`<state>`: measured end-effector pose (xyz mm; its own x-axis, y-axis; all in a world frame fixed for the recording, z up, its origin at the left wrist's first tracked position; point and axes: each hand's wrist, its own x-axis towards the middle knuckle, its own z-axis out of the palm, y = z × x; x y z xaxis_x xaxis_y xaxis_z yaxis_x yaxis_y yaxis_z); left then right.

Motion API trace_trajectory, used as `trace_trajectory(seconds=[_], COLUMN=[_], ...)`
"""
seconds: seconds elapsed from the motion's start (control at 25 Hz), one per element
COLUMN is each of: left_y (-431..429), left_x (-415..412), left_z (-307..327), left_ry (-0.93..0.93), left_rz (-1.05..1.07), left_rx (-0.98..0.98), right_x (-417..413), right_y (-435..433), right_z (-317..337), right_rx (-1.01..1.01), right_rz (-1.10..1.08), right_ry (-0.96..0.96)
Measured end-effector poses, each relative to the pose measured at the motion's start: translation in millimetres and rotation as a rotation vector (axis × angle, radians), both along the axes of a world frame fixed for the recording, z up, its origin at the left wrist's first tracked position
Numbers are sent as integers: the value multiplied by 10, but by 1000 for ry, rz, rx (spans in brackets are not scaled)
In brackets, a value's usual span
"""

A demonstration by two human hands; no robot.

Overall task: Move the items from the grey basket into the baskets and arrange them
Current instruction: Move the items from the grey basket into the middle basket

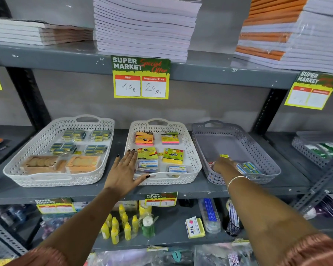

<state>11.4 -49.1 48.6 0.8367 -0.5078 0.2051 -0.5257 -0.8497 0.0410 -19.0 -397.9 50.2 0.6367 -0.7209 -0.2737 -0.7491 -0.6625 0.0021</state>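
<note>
The grey basket point(258, 146) stands on the right of the middle shelf, with a few small packs point(248, 167) in its near end. My right hand point(222, 165) reaches into that near end, fingers curled over a small pack with a yellow tag point(224, 156) beside it; the grip itself is hidden. The middle white basket point(188, 143) holds sticky-note pads and clear boxes in rows. My left hand point(124, 169) lies flat and open on its front left corner. The left white basket point(46, 135) holds blue-yellow packs and tan boxes.
Stacks of notebooks point(142, 27) fill the shelf above, with a price sign point(140, 77) hanging from its edge. The shelf below carries yellow bottles point(119, 225) and stationery packs. Another grey basket point(315, 150) sits at the far right, behind a slanted metal strut point(319, 183).
</note>
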Motion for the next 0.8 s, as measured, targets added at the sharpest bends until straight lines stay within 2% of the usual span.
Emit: trace_trajectory(seconds=[0.72, 0.8], left_y=[6, 4], left_x=[2, 3], left_z=[-9, -10], left_ry=[9, 6], left_rz=[-7, -5], left_rx=[-32, -31], right_x=[-39, 60], right_y=[136, 155], right_z=[252, 430], right_rx=[0, -2], right_rz=[-129, -148], right_ry=[55, -34])
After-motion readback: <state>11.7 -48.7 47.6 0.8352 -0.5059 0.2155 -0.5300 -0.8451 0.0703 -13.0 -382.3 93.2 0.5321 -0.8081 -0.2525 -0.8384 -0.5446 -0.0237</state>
